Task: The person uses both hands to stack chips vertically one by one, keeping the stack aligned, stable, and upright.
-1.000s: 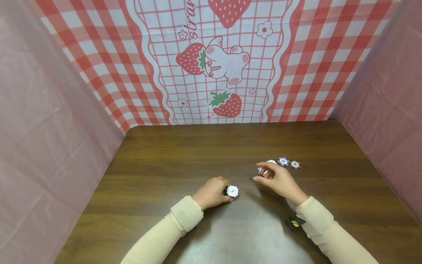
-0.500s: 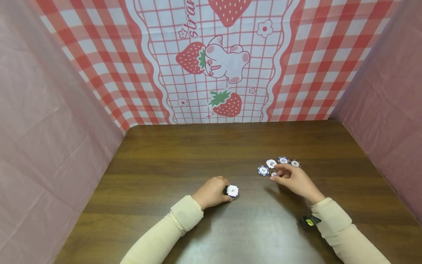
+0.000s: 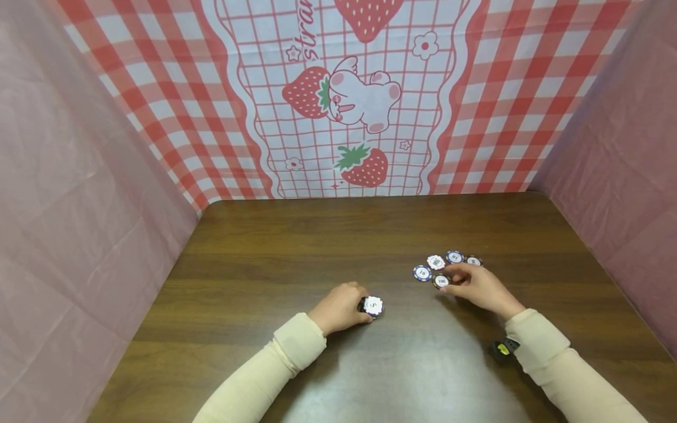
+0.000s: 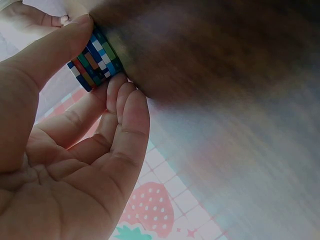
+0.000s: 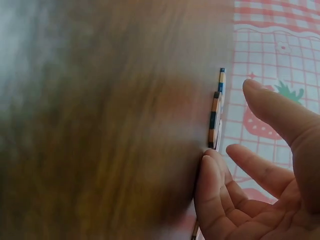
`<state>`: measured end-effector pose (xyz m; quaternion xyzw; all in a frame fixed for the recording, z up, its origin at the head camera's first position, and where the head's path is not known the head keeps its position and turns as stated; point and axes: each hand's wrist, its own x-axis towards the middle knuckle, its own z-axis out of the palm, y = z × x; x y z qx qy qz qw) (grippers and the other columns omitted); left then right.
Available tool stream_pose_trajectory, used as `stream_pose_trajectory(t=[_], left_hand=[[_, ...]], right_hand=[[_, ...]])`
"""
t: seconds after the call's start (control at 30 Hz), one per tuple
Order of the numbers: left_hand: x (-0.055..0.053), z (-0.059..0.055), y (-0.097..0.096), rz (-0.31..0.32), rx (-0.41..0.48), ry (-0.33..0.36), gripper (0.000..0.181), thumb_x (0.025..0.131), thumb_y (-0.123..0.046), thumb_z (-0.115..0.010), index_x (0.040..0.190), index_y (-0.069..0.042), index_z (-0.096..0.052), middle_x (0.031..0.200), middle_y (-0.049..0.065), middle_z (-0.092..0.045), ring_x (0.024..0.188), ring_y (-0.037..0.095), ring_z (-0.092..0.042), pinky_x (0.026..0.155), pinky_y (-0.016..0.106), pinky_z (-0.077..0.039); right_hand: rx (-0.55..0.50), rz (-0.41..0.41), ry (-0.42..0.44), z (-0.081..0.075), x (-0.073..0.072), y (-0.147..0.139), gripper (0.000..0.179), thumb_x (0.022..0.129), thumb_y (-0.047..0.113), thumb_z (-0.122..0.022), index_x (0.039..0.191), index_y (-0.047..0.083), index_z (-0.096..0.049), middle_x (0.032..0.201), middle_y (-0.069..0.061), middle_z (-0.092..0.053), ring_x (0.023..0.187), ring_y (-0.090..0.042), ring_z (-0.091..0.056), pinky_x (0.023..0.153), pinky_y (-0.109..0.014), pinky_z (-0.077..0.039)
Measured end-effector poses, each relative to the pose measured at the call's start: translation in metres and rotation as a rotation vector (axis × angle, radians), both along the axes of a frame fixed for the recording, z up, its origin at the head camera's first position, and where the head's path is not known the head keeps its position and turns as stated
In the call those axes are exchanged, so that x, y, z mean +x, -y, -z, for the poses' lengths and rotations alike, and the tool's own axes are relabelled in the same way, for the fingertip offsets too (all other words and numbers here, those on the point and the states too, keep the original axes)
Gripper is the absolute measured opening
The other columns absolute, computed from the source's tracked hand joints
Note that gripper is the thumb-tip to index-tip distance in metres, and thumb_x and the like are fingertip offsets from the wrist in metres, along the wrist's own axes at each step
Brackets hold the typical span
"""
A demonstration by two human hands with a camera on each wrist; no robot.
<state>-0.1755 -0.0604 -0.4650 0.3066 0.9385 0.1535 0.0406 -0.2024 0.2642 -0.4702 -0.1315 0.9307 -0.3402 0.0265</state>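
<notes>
My left hand (image 3: 341, 308) grips a short stack of poker chips (image 3: 373, 306) between thumb and fingers; a white chip marked 5 tops it. In the left wrist view the stack's striped edges (image 4: 96, 57) show in several colours. My right hand (image 3: 478, 286) is beside a dark poker chip marked 100 (image 3: 441, 281), which lies flat on the table. Seen from the right wrist, the thumb (image 5: 267, 97) stands apart from the other fingers, and fingertips rest by the dark chip's edge (image 5: 214, 120). Whether they touch it is unclear.
Near the dark chip lie a blue chip (image 3: 422, 273), a white chip (image 3: 436, 262), another blue chip (image 3: 455, 257) and a partly hidden dark chip (image 3: 473, 261). They rest on a brown wooden table (image 3: 296, 247). A strawberry-print cloth (image 3: 344, 106) hangs behind it.
My right hand has moved right over the chips, uncovering the blue and white ones and then the dark 100 chip. The left hand stays in place on the stack.
</notes>
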Motion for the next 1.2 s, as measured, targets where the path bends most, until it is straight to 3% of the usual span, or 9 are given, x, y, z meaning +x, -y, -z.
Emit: stream_pose_trajectory(t=[0.17, 0.47, 1.2], left_hand=[[0.0, 0.0, 0.0, 0.0, 0.001, 0.001, 0.036, 0.075, -0.03, -0.083, 0.101, -0.009, -0.071, 0.092, 0.0, -0.069, 0.083, 0.011, -0.061, 0.076, 0.025, -0.051], [-0.001, 0.0, 0.0, 0.003, -0.001, -0.004, 0.036, 0.076, -0.031, -0.083, 0.102, -0.009, -0.071, 0.092, 0.0, -0.069, 0.083, 0.011, -0.061, 0.076, 0.025, -0.051], [0.0, 0.0, 0.0, 0.007, -0.006, -0.012, 0.035, 0.076, -0.031, -0.083, 0.101, -0.009, -0.071, 0.093, 0.0, -0.07, 0.085, 0.012, -0.062, 0.077, 0.026, -0.05]], right_hand=[[0.02, -0.037, -0.038, 0.002, -0.004, 0.0, 0.046, 0.077, 0.028, -0.083, 0.114, 0.004, -0.07, 0.087, -0.005, -0.061, 0.073, -0.007, -0.05, 0.065, -0.023, -0.042], [0.06, -0.056, -0.01, 0.003, -0.01, 0.002, 0.044, 0.075, 0.023, -0.084, 0.113, 0.004, -0.072, 0.085, -0.004, -0.059, 0.076, -0.012, -0.049, 0.066, -0.025, -0.04], [0.075, -0.001, -0.01, 0.002, -0.014, 0.004, 0.033, 0.072, 0.02, -0.085, 0.1, 0.006, -0.077, 0.073, 0.001, -0.057, 0.067, -0.01, -0.046, 0.059, -0.025, -0.036]])
